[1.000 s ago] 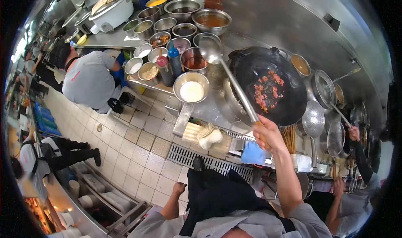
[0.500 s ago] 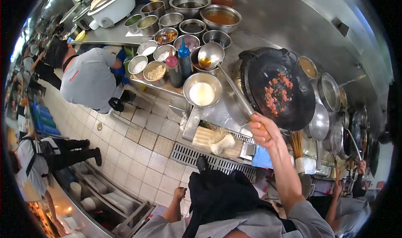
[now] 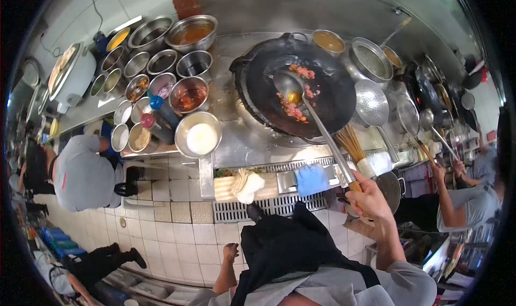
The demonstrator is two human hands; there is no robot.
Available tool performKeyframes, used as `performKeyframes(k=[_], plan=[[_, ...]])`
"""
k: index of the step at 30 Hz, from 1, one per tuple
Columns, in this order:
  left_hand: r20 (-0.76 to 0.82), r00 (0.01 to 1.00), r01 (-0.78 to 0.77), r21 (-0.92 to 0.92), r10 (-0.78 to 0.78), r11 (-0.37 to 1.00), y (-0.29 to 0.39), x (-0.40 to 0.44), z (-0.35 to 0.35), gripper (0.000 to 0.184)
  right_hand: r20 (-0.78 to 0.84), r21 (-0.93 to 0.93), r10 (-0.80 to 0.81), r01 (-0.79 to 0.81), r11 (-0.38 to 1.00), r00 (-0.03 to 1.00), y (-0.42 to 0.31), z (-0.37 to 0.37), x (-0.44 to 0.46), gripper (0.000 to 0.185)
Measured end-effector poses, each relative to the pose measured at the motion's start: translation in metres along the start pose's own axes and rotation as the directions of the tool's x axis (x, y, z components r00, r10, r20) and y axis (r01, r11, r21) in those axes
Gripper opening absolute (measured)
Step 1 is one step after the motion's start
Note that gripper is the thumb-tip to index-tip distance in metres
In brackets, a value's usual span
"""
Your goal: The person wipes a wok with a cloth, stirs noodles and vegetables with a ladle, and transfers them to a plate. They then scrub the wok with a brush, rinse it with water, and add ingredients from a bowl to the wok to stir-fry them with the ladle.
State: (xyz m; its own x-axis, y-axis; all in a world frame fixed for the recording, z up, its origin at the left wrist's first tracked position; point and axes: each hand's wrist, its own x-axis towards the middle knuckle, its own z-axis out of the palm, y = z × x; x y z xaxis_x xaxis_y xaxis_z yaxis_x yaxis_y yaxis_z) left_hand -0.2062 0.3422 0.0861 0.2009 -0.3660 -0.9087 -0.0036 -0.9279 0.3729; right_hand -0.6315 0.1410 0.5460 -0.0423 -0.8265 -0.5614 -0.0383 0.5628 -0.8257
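My right hand [image 3: 371,198] is closed around the wooden end of a long ladle [image 3: 328,131]. The ladle's bowl, with some amber liquid in it, is down inside a black wok [image 3: 328,85]. Pinkish-red chopped meat [image 3: 293,111] lies in the wok on both sides of the bowl. Low at my left side hangs my left hand [image 3: 231,251], its fingers curled, away from the counter and with nothing seen in it.
Left of the wok stand several metal bowls, among them a bowl of white stuff [image 3: 200,136] and a bowl of dark red sauce [image 3: 188,95]. A bamboo brush [image 3: 352,147] and a perforated skimmer [image 3: 371,102] are to its right. Co-workers stand at left [image 3: 88,169] and right [image 3: 467,201].
The ladle has moved right, from above the sauce bowls into the wok, carried by my right hand. The view has turned to the right. My left hand still hangs low.
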Motion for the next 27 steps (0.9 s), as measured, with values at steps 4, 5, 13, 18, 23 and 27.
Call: performKeyframes(k=[4, 5, 13, 18, 23, 27], plan=[[-0.004, 1.0, -0.01, 0.072, 0.01, 0.997, 0.01, 0.011, 0.006, 0.029, -0.021, -0.182, -0.038, 0.033, 0.983, 0.999, 0.011, -0.048, 0.027, 0.057], [0.014, 1.0, -0.026, 0.079, 0.025, 0.997, 0.01, 0.009, 0.009, 0.029, -0.005, -0.236, -0.062, 0.059, 0.97, 0.998, 0.011, -0.06, 0.042, 0.059], [0.015, 0.987, -0.158, 0.107, 0.158, 0.982, 0.018, -0.008, 0.04, 0.033, -0.136, -0.569, -0.501, 0.346, 0.746, 0.855, 0.052, -0.1, 0.134, 0.062], [0.051, 0.993, -0.109, 0.102, 0.104, 0.989, 0.006, -0.029, 0.057, 0.026, -0.037, -0.428, -0.158, 0.128, 0.895, 0.987, 0.025, -0.124, -0.005, 0.061], [0.103, 0.952, -0.302, 0.451, 0.287, 0.84, -0.025, -0.017, 0.064, 0.018, 0.071, -0.374, -0.113, 0.131, 0.918, 0.991, 0.022, -0.15, -0.012, 0.053], [0.486, 0.71, -0.553, 0.833, 0.51, -0.024, -0.025, 0.004, 0.058, 0.021, 0.057, -0.315, -0.288, 0.291, 0.904, 0.956, 0.025, -0.138, 0.08, 0.051]])
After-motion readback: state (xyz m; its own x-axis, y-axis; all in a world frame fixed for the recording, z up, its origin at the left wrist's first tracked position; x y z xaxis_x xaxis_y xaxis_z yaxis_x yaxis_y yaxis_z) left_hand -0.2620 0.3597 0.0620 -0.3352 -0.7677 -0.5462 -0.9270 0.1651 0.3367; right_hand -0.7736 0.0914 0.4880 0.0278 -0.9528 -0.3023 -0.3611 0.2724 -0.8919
